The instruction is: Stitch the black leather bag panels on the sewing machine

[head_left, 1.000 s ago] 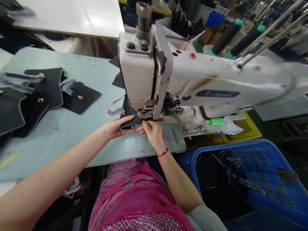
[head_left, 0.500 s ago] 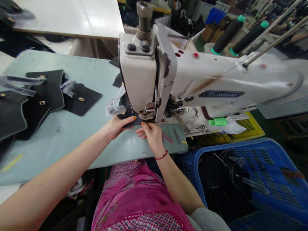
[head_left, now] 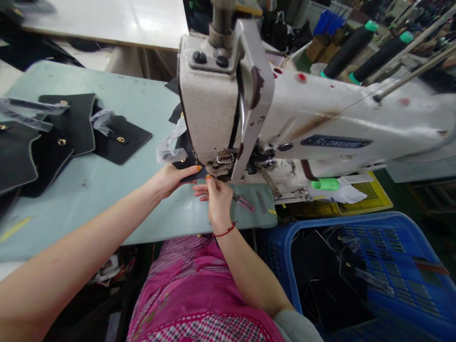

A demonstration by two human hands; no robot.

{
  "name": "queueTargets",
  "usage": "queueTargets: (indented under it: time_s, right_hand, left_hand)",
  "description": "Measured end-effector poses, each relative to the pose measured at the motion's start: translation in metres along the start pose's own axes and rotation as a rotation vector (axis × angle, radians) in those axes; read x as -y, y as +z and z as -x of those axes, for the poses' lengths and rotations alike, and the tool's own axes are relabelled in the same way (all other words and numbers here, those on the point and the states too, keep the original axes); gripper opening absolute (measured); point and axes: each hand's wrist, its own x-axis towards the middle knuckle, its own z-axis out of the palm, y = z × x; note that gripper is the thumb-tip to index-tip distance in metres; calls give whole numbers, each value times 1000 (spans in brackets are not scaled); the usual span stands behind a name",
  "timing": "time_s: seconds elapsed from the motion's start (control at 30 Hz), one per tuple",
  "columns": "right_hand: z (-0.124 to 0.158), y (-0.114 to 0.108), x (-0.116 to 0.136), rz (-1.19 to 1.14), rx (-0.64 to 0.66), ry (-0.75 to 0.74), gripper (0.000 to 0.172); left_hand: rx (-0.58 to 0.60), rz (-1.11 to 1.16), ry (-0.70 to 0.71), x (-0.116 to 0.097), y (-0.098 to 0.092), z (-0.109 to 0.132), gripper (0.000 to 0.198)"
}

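Note:
A black leather-like panel (head_left: pixel 195 176) with a gold metal fitting lies under the head of a white sewing machine (head_left: pixel 209 109). Clear plastic film (head_left: pixel 170 151) wraps a part at its left side. My left hand (head_left: pixel 170 181) grips the panel's near left edge, thumb on top and fingers beneath. With thumb and forefinger, my right hand (head_left: pixel 219 198) pinches the near edge close to the presser foot; its other fingers point left. The machine head hides the panel's far part and the needle. Beside my right hand, a small pink-handled tool (head_left: pixel 245 204) rests on the table.
Several similar black panels (head_left: pixel 76 124) with gold fittings lie on the pale green table (head_left: pixel 117 199) at left. A blue basket (head_left: pixel 299 225) at lower right holds more black pieces. Thread cones (head_left: pixel 351 47) stand behind the machine, and a yellow crate (head_left: pixel 377 192) sits beyond the basket.
The view has shifted slightly, so the machine looks a little larger and further right. My right hand has moved a little left along the panel's edge, closer to my left hand.

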Motion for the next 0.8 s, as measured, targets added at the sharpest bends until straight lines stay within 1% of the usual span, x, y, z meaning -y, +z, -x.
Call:
queueTargets:
  time_s: [0.13,0.3,0.5,0.6,0.67,0.8]
  right_hand:
    - [-1,6,0,0,-24,9,40]
    - [-1,7,4,4,-30,9,37]
    - [-2,5,4,13,7,3,40]
    - [-1,2,7,38,13,15,40]
    - [-1,0,9,53,27,17,40]
    - [-1,-8,13,50,63,18,40]
  left_hand:
    - [-25,18,25,1,2,2,36]
    - [-81,44,73,6,8,9,38]
    - [-193,125,111,16,17,19,34]
    - [-217,176,148,22,25,27,36]
    - [-255,206,181,26,33,34,38]
    - [-411,196,242,39,52,48,41]
